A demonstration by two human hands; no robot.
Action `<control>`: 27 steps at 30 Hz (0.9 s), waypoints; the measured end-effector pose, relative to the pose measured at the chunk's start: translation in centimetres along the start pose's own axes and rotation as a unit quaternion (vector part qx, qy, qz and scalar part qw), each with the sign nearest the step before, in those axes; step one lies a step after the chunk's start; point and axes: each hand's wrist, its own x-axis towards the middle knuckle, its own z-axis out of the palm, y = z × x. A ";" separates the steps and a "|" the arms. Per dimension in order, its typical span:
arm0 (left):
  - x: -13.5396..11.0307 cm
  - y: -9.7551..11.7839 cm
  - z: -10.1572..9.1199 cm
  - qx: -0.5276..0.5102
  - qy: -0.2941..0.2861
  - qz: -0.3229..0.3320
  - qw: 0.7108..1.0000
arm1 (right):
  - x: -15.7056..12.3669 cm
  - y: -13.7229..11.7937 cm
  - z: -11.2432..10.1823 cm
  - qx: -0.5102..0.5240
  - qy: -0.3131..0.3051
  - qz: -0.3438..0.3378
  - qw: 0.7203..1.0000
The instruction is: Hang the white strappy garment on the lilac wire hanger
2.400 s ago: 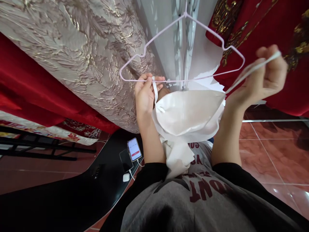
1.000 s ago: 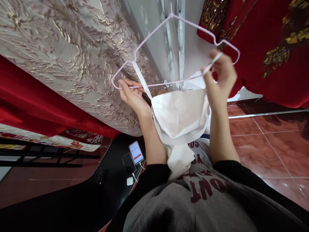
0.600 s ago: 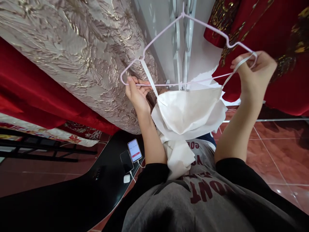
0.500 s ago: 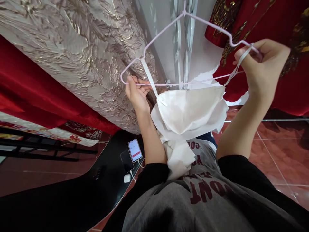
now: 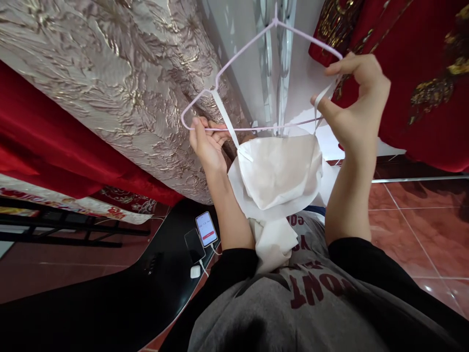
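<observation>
A pale pink wire hanger [image 5: 256, 41] hangs in front of me. A white satin garment [image 5: 280, 168] dangles from it by thin straps. The left strap [image 5: 223, 115] sits in the notch on the hanger's left arm. My left hand [image 5: 207, 144] grips the hanger's bottom bar at its left corner, fingers curled round it. My right hand [image 5: 357, 105] pinches the right strap [image 5: 324, 95] between thumb and fingers, close to the hanger's right arm. The hanger's right end is hidden behind that hand.
A gold-embroidered beige fabric [image 5: 110, 83] hangs at the left over red cloth [image 5: 44, 146]. Red garments with gold trim [image 5: 414, 73] hang at the right. A black surface [image 5: 120, 298] below holds a phone [image 5: 206, 229] on a charger cable. Red floor tiles [image 5: 414, 225] lie at the right.
My right hand has moved left and inward with the right strap, so the garment has narrowed and bunched. My left hand has stayed on the hanger's left corner.
</observation>
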 end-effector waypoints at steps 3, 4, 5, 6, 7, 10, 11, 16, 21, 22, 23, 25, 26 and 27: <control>0.0 -0.2 -0.3 -0.005 -0.019 0.003 1.000 | -0.4 0.6 0.4 0.033 0.003 -0.027 0.999; 0.0 -0.4 -0.4 0.001 -0.021 0.005 1.000 | -0.7 0.7 0.4 0.036 0.001 -0.031 0.999; 0.1 -0.5 -0.6 0.012 -0.024 0.007 1.000 | -1.1 0.8 0.4 0.034 -0.005 -0.031 0.999; 0.2 -0.6 -0.8 0.028 -0.027 0.006 0.999 | -1.5 0.7 0.4 0.029 -0.011 -0.026 0.999; 0.3 -0.8 -1.0 0.048 -0.028 0.002 0.998 | -2.0 0.6 0.5 0.025 -0.013 -0.016 0.999; 0.7 -1.2 -1.5 0.101 -0.031 -0.017 0.994 | -3.1 -0.3 1.4 0.024 -0.012 0.032 0.999; 0.7 -1.3 -1.6 0.107 -0.032 -0.021 0.994 | -3.3 -0.7 1.9 0.028 -0.024 0.045 0.998; 0.4 -1.6 -1.4 0.056 -0.037 -0.028 0.997 | -3.6 -1.2 4.2 0.027 -0.192 0.055 0.980; -0.8 -0.6 -1.6 0.070 -0.152 -0.094 0.981 | -4.3 -0.4 4.4 0.004 -0.197 0.046 0.979; -1.2 0.1 -1.8 0.085 -0.174 -0.106 0.975 | -4.5 -0.4 4.2 0.005 -0.187 0.047 0.981; -1.6 0.9 -1.9 0.104 -0.190 -0.110 0.970 | -4.6 -0.4 4.1 0.006 -0.179 0.047 0.983; -2.6 2.9 -2.3 0.153 -0.207 -0.089 0.962 | -4.8 -0.6 3.9 0.007 -0.164 0.045 0.985; -3.1 4.0 -2.4 0.180 -0.213 -0.066 0.958 | -4.8 -0.7 3.8 0.005 -0.157 0.044 0.987; -3.6 5.0 -2.6 0.208 -0.229 -0.047 0.950 | -4.8 -0.8 3.7 0.004 -0.149 0.043 0.988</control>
